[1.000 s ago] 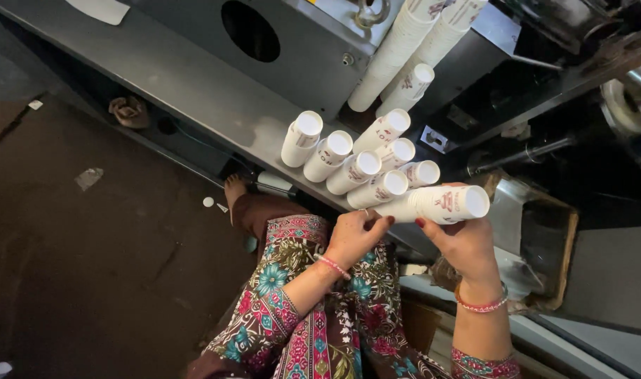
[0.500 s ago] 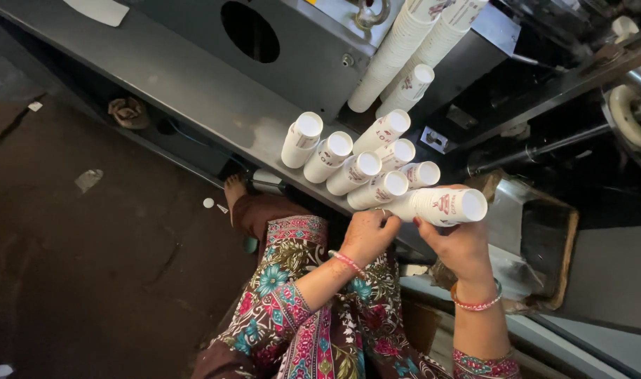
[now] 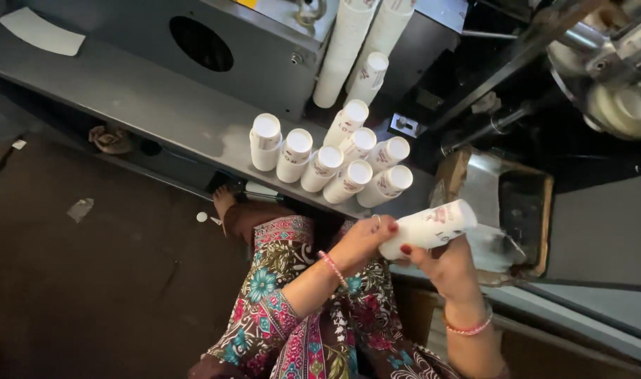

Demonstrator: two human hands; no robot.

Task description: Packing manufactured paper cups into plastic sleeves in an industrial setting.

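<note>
Since a second ago, both hands have drawn the cup stack (image 3: pixel 429 228) lower right, away from the bench (image 3: pixel 145 98); left hand (image 3: pixel 366 242) and right hand (image 3: pixel 450 267) grip it closed.

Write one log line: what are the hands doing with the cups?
left hand: holds cup stack | right hand: holds it | shelf: more stacks

A grey metal shelf (image 3: pixel 145 98) is seen running diagonally across the upper left of the frame, backed by a machine panel (image 3: pixel 264 42) pierced by a round hole (image 3: pixel 201 43). A dark, scuffed floor (image 3: pixel 75 281), littered with paper scraps, occupies the lower left.
</note>
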